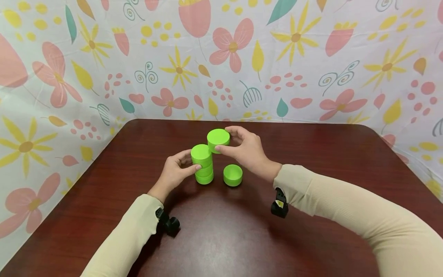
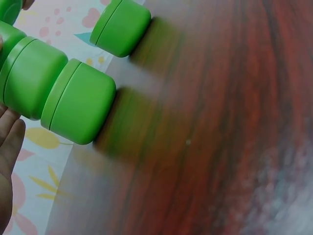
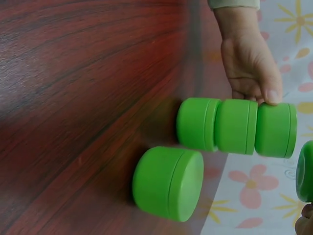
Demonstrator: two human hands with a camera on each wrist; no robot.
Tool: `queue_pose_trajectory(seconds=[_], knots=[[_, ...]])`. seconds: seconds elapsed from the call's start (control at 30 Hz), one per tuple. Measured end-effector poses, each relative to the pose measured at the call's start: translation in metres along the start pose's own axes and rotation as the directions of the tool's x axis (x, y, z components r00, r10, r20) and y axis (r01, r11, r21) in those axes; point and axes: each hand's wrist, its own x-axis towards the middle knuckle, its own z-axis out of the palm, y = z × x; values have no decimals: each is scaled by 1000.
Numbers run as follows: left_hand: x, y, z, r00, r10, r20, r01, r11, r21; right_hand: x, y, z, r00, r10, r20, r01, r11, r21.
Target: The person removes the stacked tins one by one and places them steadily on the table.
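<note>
Three round green lidded jars stand in an upright stack. My left hand grips the stack's top jar, thumb on the near side and fingers behind. Just right of the stack's top and slightly higher, my right hand holds another green jar by its side, thumb in front. In the right wrist view this held jar is cut off by the edge and looks apart from the stack. A separate green jar sits on the table, right of the stack's base.
The dark reddish-brown wooden table spreads around the jars. Behind it hangs a white cloth with flower and leaf prints. Each sleeve cuff has a small black camera strapped at the wrist.
</note>
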Motion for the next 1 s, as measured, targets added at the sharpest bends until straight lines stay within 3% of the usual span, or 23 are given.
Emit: queue_pose_trajectory(seconds=[0.4,1.0], knots=[[0,0,0,1000,4,-3,-4,1000,3,-7,8,-12,999,12,-41,-12,1000,-11],[-1,1,0,1000,-7,-5,8,1000,26,-21,30,-29,999,42,-29,-42,999,-27]])
